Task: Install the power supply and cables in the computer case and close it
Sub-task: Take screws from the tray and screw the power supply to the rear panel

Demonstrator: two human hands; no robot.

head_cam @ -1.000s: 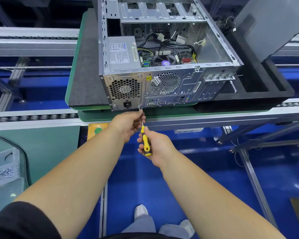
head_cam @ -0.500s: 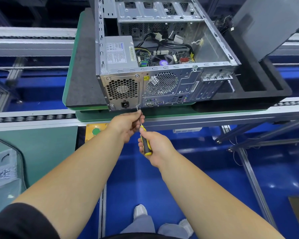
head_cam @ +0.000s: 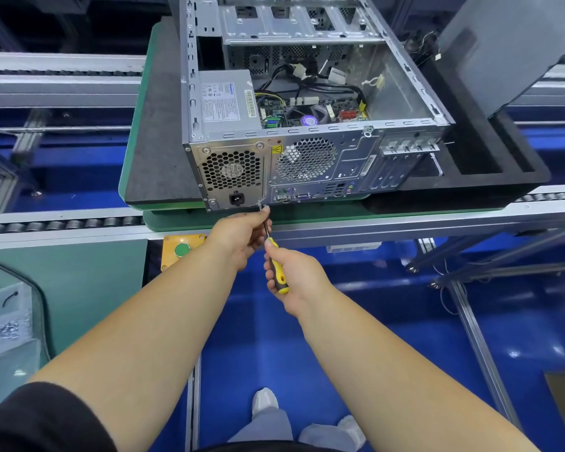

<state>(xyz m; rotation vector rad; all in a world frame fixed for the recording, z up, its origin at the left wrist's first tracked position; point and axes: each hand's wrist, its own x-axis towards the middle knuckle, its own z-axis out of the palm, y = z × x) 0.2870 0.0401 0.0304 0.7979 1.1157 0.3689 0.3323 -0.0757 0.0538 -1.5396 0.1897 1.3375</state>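
An open metal computer case [head_cam: 402, 93] lies on its side on a dark foam pad, rear panel toward me. The grey power supply [head_cam: 224, 102] sits in its left rear corner, its honeycomb fan grille [head_cam: 231, 171] showing at the back. Black cables [head_cam: 307, 79] run over the motherboard inside. My right hand [head_cam: 294, 275] grips the yellow-and-black handle of a screwdriver [head_cam: 278, 272]. My left hand [head_cam: 242, 238] pinches its shaft near the tip, which meets a screw [head_cam: 261, 206] at the power supply's lower right corner.
The case's grey side panel [head_cam: 503, 44] leans at the back right over a black foam tray [head_cam: 490, 171]. A yellow box with a green button [head_cam: 182, 250] sits under the conveyor rail [head_cam: 62, 223]. A clear bin of screws [head_cam: 4, 331] is at the left.
Both hands keep their hold on the screwdriver at the same corner screw. The view has shifted slightly; nothing else has visibly moved.
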